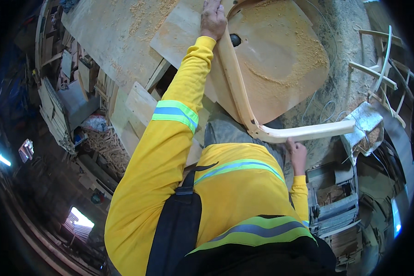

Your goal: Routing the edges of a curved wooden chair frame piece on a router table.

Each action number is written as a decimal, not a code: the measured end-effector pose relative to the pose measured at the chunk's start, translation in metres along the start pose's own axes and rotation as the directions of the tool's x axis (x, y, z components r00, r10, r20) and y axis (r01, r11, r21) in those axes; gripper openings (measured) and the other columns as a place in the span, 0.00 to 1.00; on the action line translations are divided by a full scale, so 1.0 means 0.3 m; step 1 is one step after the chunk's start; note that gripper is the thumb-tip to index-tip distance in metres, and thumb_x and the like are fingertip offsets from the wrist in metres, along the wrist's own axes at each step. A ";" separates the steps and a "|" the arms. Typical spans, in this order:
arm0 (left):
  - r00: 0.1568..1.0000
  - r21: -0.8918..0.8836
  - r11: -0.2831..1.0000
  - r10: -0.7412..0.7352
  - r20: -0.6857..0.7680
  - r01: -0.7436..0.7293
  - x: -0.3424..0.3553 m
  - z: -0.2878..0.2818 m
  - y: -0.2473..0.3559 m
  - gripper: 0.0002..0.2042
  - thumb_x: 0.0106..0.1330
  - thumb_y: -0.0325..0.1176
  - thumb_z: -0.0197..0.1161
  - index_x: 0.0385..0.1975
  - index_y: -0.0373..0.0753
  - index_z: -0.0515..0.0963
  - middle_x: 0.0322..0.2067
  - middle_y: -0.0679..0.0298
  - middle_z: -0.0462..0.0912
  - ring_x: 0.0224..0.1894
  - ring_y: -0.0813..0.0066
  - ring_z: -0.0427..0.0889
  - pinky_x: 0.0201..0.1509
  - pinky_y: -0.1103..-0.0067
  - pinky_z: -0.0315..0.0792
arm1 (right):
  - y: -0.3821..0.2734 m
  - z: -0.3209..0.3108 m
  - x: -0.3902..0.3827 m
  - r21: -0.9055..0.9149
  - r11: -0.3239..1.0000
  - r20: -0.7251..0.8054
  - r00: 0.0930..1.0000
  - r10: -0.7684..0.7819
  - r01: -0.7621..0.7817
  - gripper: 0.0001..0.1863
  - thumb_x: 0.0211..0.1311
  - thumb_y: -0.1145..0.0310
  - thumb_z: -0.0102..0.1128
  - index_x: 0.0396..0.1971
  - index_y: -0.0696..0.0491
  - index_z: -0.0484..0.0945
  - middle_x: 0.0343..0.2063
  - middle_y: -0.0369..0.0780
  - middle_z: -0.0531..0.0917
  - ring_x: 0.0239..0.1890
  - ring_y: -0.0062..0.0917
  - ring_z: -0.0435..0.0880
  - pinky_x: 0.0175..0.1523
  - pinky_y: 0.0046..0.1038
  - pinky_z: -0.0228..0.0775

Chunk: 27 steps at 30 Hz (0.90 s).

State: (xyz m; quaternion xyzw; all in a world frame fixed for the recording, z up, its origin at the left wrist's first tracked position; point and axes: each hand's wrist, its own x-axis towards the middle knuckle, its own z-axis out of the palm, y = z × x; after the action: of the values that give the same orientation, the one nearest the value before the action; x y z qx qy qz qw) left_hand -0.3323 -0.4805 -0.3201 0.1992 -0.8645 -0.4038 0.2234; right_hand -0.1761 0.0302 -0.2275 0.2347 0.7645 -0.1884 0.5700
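Observation:
A pale wooden frame piece (pixel 234 76), made of long curved bars joined at a corner, lies across the front of a sawdust-strewn board. My left hand (pixel 213 19) reaches far forward, its fingers closed over the far end of the long bar. Close to my body on the right, my right hand (pixel 297 154) has curled fingers, with a fingertip against the near edge of the short bar (pixel 313 132). A dark round knob-like part (pixel 235 40) stands up from the board beside the long bar. The frame's far end runs partly out of view.
Sawdust covers the tan board (pixel 280 87) and the plywood sheet (pixel 110 41) at the far left. Thin wires (pixel 329 110) hang at the right, near a sawdust-filled sack (pixel 365 126). More wooden frames (pixel 386 69) stand beyond. Scrap wood (pixel 108 147) is piled at left.

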 end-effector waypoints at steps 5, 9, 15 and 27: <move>0.999 -0.062 0.997 0.050 0.002 -0.050 0.011 0.001 0.024 0.19 0.68 0.28 0.49 0.57 0.33 0.76 0.54 0.44 0.79 0.59 0.47 0.75 0.67 0.64 0.67 | -0.023 -0.121 -0.099 -0.638 0.549 -0.269 0.512 -0.815 0.539 0.29 0.53 0.48 0.72 0.49 0.51 0.77 0.54 0.43 0.77 0.54 0.40 0.74 0.60 0.41 0.66; 0.994 -0.082 0.995 -0.040 0.103 0.049 0.033 -0.048 0.172 0.19 0.68 0.27 0.48 0.57 0.35 0.77 0.53 0.46 0.80 0.58 0.48 0.76 0.66 0.64 0.67 | -0.101 -0.164 -0.062 -0.753 0.284 -0.019 0.412 -0.911 0.593 0.33 0.49 0.55 0.73 0.57 0.47 0.76 0.55 0.41 0.75 0.63 0.42 0.69 0.73 0.50 0.49; 0.998 -0.074 0.997 -0.022 0.056 0.027 0.030 -0.032 0.098 0.19 0.68 0.28 0.48 0.57 0.36 0.77 0.53 0.47 0.80 0.58 0.48 0.76 0.66 0.65 0.67 | -0.111 -0.163 -0.038 -0.685 0.263 0.096 0.442 -0.892 0.680 0.32 0.50 0.58 0.72 0.57 0.47 0.76 0.55 0.41 0.75 0.63 0.40 0.70 0.74 0.50 0.47; 0.996 -0.075 0.996 -0.034 0.087 0.041 0.064 -0.040 0.149 0.19 0.69 0.29 0.48 0.56 0.33 0.77 0.54 0.44 0.79 0.61 0.49 0.74 0.68 0.66 0.65 | -0.104 -0.105 -0.035 -0.583 0.345 -0.012 0.417 -0.909 0.735 0.31 0.47 0.55 0.74 0.52 0.50 0.77 0.52 0.41 0.77 0.60 0.39 0.73 0.72 0.48 0.50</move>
State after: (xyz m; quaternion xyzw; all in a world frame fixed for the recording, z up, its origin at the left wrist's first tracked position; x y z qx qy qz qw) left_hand -0.3488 -0.4713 -0.2735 0.1893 -0.8534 -0.4487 0.1860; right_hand -0.2161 0.0206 -0.2079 -0.3166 0.8787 -0.2085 0.2903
